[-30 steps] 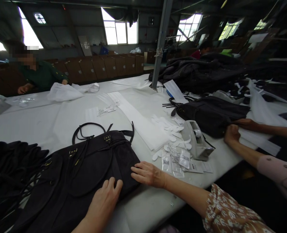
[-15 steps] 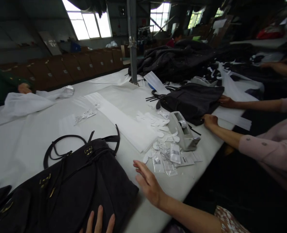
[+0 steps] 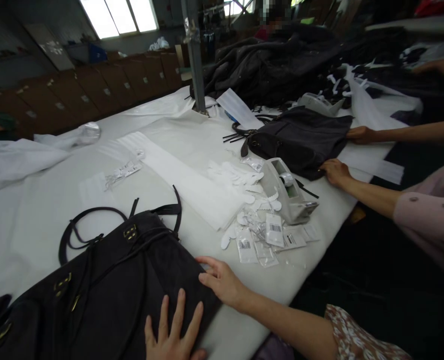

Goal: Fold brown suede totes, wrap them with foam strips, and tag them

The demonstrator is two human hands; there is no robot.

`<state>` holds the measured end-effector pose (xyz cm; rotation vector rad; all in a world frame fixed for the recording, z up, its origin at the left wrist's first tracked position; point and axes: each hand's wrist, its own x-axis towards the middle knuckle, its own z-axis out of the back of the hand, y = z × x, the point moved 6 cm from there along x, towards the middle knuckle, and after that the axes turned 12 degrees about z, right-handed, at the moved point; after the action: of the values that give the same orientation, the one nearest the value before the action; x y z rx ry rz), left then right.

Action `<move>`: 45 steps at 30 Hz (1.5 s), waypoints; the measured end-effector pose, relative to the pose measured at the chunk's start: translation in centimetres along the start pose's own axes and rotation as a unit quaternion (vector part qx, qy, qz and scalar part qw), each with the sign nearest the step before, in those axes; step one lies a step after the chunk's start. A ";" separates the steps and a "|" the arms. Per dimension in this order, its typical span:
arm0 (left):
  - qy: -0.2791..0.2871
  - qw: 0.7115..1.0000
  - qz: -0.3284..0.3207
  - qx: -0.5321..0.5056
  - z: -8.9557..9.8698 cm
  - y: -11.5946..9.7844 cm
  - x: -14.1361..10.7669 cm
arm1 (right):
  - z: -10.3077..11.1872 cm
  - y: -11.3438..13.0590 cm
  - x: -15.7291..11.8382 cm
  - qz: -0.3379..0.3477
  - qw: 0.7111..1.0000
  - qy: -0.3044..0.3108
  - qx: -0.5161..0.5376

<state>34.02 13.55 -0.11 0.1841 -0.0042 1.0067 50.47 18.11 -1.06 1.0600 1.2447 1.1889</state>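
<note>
A black handbag (image 3: 105, 295) lies on the white-covered table, filling the lower left, with gold-coloured buckles and its handles toward the far side. Flat on the bag's front near its right end rests my left hand (image 3: 174, 332), fingers spread. My right hand (image 3: 224, 282) grips the bag's right edge, thumb on top and the other fingers partly hidden behind the edge. Beyond my right hand are several small clear packets with barcode labels (image 3: 247, 246), white paper pieces (image 3: 259, 200) and a grey tape dispenser (image 3: 290, 197).
At the right, a co-worker's two hands (image 3: 336, 172) hold another dark bag (image 3: 300, 142). White foam sheets (image 3: 184, 175) lie mid-table. A metal post (image 3: 194, 60) stands behind, beside a heap of dark bags (image 3: 267, 65). Cardboard boxes (image 3: 90, 92) line the back left.
My right hand has come from above the table onto the bag's right edge. My left hand has moved further into view, up and right over the bag. The view has shifted somewhat.
</note>
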 end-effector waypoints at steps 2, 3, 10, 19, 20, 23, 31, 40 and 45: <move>-0.008 1.000 0.003 -0.003 0.5 -0.8 0.2 | 0.6 1.7 -0.1 0.078 0.992 -0.029 -0.096; -0.010 1.000 0.009 -0.006 0.7 -1.0 0.4 | 0.7 3.3 0.0 0.127 0.979 -0.040 -0.157; 0.009 0.998 0.017 -0.063 1.7 0.1 0.8 | -5.3 10.9 1.8 0.363 0.886 0.057 -0.283; 0.048 0.998 0.025 -0.037 5.5 6.6 -3.8 | -10.5 3.8 3.9 0.508 0.733 0.081 -0.445; 0.061 0.996 0.056 -0.035 5.8 7.5 -5.0 | -10.5 4.0 3.8 0.505 0.731 0.090 -0.449; 0.106 0.987 0.112 -0.036 6.7 9.8 -7.7 | -10.7 4.8 3.6 0.470 0.744 0.119 -0.459; 0.113 0.988 0.097 -0.030 9.6 13.0 -6.4 | -10.5 7.0 3.2 0.352 0.803 0.290 -0.383; 0.127 0.985 0.116 -0.028 8.8 13.5 -6.3 | -11.0 5.8 -1.1 0.398 0.677 0.381 -0.487; 0.048 0.988 0.144 -0.011 8.5 17.0 -10.8 | -10.7 4.1 -1.5 0.479 0.607 0.336 -0.538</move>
<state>14.69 12.01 9.88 0.1159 0.0479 1.3026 39.59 16.56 2.55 0.1900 0.0410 2.8396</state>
